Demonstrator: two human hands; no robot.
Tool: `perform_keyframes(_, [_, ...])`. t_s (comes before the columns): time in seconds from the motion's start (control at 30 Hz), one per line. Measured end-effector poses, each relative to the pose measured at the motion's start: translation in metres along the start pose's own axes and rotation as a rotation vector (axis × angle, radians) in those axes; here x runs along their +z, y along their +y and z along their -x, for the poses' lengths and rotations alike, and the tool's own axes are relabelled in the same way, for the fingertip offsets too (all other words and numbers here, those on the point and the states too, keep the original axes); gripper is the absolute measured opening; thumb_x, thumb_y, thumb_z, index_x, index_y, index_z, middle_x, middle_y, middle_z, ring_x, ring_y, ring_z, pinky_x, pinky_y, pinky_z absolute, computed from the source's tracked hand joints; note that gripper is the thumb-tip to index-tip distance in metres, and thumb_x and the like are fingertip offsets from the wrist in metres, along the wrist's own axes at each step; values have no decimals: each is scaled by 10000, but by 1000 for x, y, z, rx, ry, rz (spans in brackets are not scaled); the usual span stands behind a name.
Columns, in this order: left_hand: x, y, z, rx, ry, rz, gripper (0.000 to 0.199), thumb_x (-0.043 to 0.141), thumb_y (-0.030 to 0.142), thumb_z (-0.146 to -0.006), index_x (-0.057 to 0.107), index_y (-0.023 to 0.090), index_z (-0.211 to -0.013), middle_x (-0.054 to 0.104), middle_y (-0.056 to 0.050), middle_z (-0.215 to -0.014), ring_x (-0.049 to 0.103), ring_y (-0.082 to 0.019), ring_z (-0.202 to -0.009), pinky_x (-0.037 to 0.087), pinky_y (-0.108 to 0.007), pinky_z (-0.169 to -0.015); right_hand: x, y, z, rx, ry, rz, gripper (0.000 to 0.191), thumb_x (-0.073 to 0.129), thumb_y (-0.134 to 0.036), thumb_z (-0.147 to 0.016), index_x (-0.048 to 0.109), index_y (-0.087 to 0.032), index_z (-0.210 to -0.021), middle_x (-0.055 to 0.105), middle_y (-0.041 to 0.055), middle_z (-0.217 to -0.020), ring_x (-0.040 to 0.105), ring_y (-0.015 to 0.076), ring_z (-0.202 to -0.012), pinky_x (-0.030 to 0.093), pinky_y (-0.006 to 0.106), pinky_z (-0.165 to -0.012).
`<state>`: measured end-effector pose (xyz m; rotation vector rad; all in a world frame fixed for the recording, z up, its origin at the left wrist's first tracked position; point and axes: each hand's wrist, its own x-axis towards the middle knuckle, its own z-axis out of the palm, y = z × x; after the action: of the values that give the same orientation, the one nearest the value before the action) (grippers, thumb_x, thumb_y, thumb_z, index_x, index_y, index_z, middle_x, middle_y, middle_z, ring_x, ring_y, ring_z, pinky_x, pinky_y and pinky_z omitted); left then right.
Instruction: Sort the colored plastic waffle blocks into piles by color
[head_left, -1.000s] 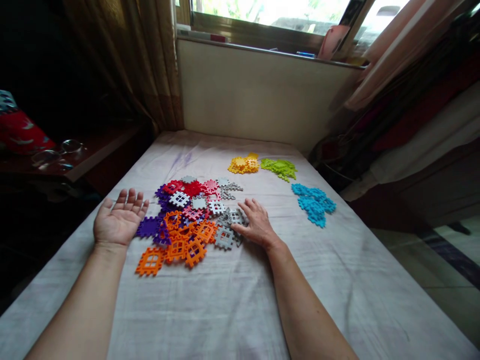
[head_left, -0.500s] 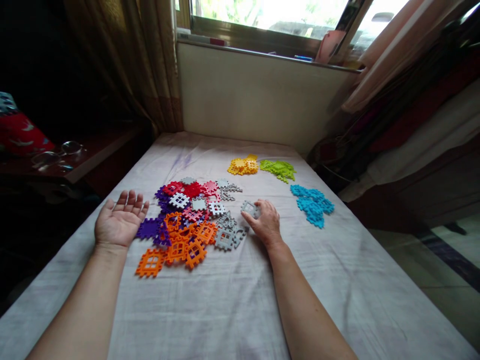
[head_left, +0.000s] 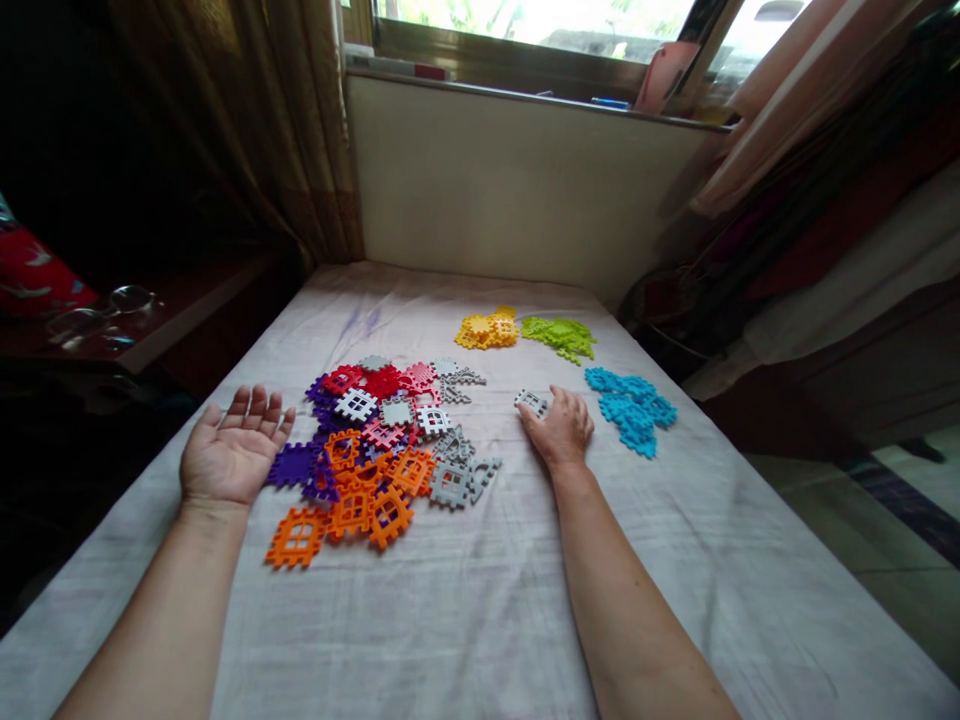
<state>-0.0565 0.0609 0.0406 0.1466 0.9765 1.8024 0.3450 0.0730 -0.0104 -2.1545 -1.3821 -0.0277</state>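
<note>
My right hand (head_left: 564,428) grips a grey toothed building tile (head_left: 532,402) with a window pattern, just over the sheet. Palm up, my left hand (head_left: 234,445) rests with fingers stretched out and nothing in it. Beside it lies a mixed heap of interlocking tiles: purple tiles (head_left: 294,464), orange tiles (head_left: 351,508), red tiles (head_left: 382,380), white tiles (head_left: 356,404) and grey tiles (head_left: 450,483). The heap's lower layers are hidden.
Sorted by colour, yellow tiles (head_left: 486,330) and green tiles (head_left: 559,338) lie toward the far side, blue tiles (head_left: 631,410) at the right. A pale sheet (head_left: 390,640) covers the surface. Glasses (head_left: 105,318) rest on a dark side table at left; a wall (head_left: 510,180) stands behind.
My right hand has carried the grey tile rightward, away from the heap. My left hand stays open beside the heap. The view has shifted slightly.
</note>
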Motion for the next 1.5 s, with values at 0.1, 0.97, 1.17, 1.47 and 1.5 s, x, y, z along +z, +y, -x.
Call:
perform_keyframes(0.1, [4, 0, 4, -6, 22, -8, 310, 372, 348, -954, 632, 192, -889, 724, -35, -859, 693, -177, -918, 476, -477, -1067, -5, -7, 9, -107, -19, -112, 360, 562, -353, -859, 689, -175, -1144, 670, 138, -1236, 539, 298, -1209, 375, 442, -1054])
perform_keyframes(0.97, [-5, 2, -5, 10, -12, -72, 279, 399, 338, -928, 652, 227, -891, 738, -39, -890, 701, -186, -932, 563, -434, -943, -20, -73, 43, -199, -510, -130, 187, 575, -338, -889, 722, -223, -903, 735, 47, -956, 641, 167, -865, 431, 261, -756])
perform_keyframes(1.17, [-3, 2, -2, -15, 1, -43, 288, 397, 326, -936, 654, 213, -873, 739, -45, -897, 701, -184, -946, 569, -409, -912, -12, -41, 13, 72, -570, -705, 230, 647, -400, -742, 664, -175, -791, 688, 16, -708, 610, 135, -621, 442, 228, -567])
perform_keyframes(1.47, [-4, 5, -2, -50, -2, 6, 300, 375, 267, -942, 662, 187, -912, 740, -61, -902, 714, -197, -899, 600, -394, -822, -7, 18, -17, 360, -175, -787, 485, 655, -409, -648, 659, -135, -1047, 726, 85, -858, 652, 158, -597, 469, 226, -471])
perform_keyframes(1.5, [-5, 5, -2, -52, -3, 5, 298, 375, 264, -941, 662, 188, -910, 739, -62, -901, 715, -197, -898, 601, -395, -821, -6, 20, -17, 373, -171, -783, 497, 653, -399, -655, 659, -134, -1076, 732, 100, -920, 659, 156, -602, 471, 224, -466])
